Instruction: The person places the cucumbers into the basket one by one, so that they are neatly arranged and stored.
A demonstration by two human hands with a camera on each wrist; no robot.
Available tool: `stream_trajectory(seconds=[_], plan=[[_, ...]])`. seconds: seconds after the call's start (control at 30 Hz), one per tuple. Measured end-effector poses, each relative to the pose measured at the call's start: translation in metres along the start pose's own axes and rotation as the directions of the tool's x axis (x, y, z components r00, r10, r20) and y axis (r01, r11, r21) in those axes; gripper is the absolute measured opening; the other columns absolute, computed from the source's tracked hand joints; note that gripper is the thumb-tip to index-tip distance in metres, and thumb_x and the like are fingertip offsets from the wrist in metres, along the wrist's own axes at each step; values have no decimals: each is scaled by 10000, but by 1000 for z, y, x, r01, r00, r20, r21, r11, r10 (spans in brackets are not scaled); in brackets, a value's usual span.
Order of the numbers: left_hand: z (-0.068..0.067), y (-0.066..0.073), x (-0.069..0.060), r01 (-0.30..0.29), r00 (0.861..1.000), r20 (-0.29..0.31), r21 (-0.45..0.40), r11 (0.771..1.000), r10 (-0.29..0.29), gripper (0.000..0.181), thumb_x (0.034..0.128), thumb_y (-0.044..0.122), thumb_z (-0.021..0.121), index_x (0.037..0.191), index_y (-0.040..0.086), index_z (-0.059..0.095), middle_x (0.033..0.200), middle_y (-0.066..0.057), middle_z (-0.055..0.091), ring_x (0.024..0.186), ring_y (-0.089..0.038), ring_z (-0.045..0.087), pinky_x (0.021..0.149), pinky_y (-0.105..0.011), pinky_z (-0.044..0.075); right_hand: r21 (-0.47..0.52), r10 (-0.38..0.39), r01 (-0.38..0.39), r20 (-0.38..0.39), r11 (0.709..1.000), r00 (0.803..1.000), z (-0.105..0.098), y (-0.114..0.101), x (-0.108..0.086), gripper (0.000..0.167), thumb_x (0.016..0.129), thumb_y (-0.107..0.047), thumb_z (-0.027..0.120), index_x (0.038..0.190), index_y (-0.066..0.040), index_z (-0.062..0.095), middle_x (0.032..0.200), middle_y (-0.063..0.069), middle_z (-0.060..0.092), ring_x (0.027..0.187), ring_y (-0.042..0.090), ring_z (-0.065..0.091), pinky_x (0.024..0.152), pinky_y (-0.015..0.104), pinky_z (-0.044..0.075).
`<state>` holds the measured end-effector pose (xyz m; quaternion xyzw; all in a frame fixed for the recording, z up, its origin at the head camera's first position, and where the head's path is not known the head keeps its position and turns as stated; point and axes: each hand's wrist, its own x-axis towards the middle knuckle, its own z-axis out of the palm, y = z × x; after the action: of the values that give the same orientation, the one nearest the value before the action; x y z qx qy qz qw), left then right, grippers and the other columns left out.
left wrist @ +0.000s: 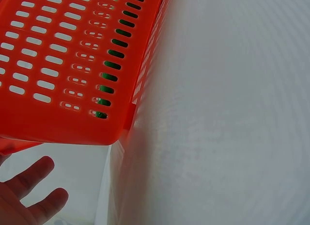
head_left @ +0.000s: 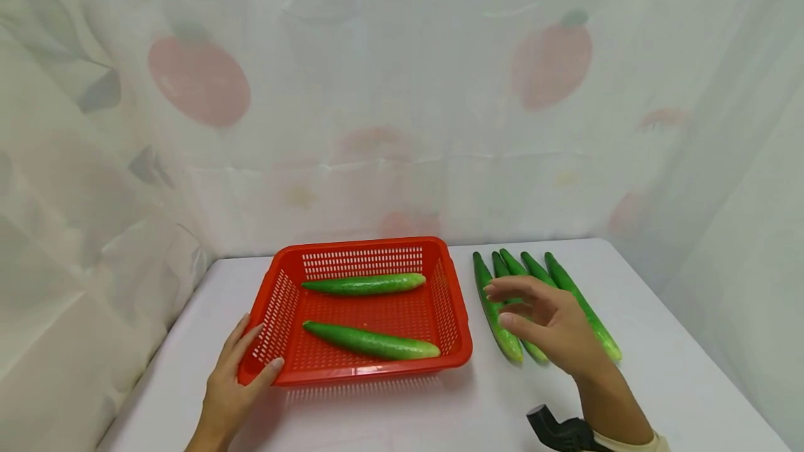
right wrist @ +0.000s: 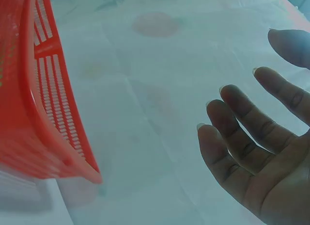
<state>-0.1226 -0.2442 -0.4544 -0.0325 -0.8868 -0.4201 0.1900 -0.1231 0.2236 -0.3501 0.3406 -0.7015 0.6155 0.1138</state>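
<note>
At the left of centre on a white flat-topped table (head_left: 471, 410) stands a shallow rectangular basket of red perforated plastic (head_left: 339, 374), open side up. Two long green cucumbers lie inside it, well apart and roughly crosswise: a rear cucumber (head_left: 367, 284) near the back wall and a front cucumber (head_left: 373, 342) near the front wall. Each has its paler end to the right.

The left hand (head_left: 229, 386) is at the basket's near left corner, fingers extended and spread, with fingertips at the left rim and the thumb at the front rim. In the left wrist view two of its fingers show straight and parted beside the red wall; the others are cut off or hidden.

The right hand (head_left: 555, 323) is raised to the right of the basket, fingers loosely bent and thumb parted from them, holding nothing. In the head view it partly covers five more long green cucumbers (head_left: 585, 307), laid side by side on the table with their darker ends to the rear. Contact between hand and cucumbers cannot be determined.

A black device (head_left: 568, 433) is worn at the right wrist, beside a cream cuff (head_left: 634, 443). Pale sheeting printed with red fruit (head_left: 389, 75) hangs behind the table.
</note>
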Motion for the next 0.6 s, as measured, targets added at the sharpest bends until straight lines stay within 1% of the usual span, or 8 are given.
stream_trajectory(seconds=[0.13,0.23,0.33,0.43,0.5,0.6], plan=[[0,1,0,-12,1000,-3,-9,1000,12,651,827,204,782,1401,87,499,1541,69,260,1376,-122,247,910,-27,250,16,-58,59,-24,998,998,-8,-2,-6,420,821,232,570,1224,114,545,1132,262,581,1054,295,580,865,343,499],[0,1,0,-15,1000,-2,-14,1000,15,654,824,199,785,1402,91,499,1539,67,262,1377,-145,252,910,-27,250,20,-84,85,-45,996,995,-14,-2,-9,414,818,246,552,1217,136,537,1124,283,571,1069,301,565,865,331,498],[-1,1,0,-11,1000,1,-13,1000,11,657,825,202,784,1405,94,496,1540,69,260,1376,-144,252,907,-25,251,25,-85,87,-69,996,994,-19,-1,-11,408,820,251,543,1215,148,533,1119,294,567,1072,303,559,859,320,499],[-1,1,0,-2,1000,3,-7,1000,2,656,829,211,780,1407,95,493,1540,76,256,1371,-105,246,905,-27,254,24,-80,83,-94,996,992,-24,0,-14,409,821,258,536,1217,158,527,1115,295,568,1068,299,562,864,306,496],[-1,1,0,3,1000,4,-5,1000,-3,656,833,216,778,1410,94,490,1540,79,255,1365,-80,244,902,-29,260,7,-77,78,-114,997,991,-27,0,-17,412,819,259,539,1218,157,529,1113,279,578,1063,287,569,869,291,491],[-1,1,0,3,1000,5,-8,1000,-3,656,833,212,777,1409,90,489,1540,75,255,1365,-90,248,896,-29,269,-6,-63,62,-139,998,988,-32,0,-20,415,822,255,544,1225,161,522,1119,281,578,1066,274,570,880,280,482]])
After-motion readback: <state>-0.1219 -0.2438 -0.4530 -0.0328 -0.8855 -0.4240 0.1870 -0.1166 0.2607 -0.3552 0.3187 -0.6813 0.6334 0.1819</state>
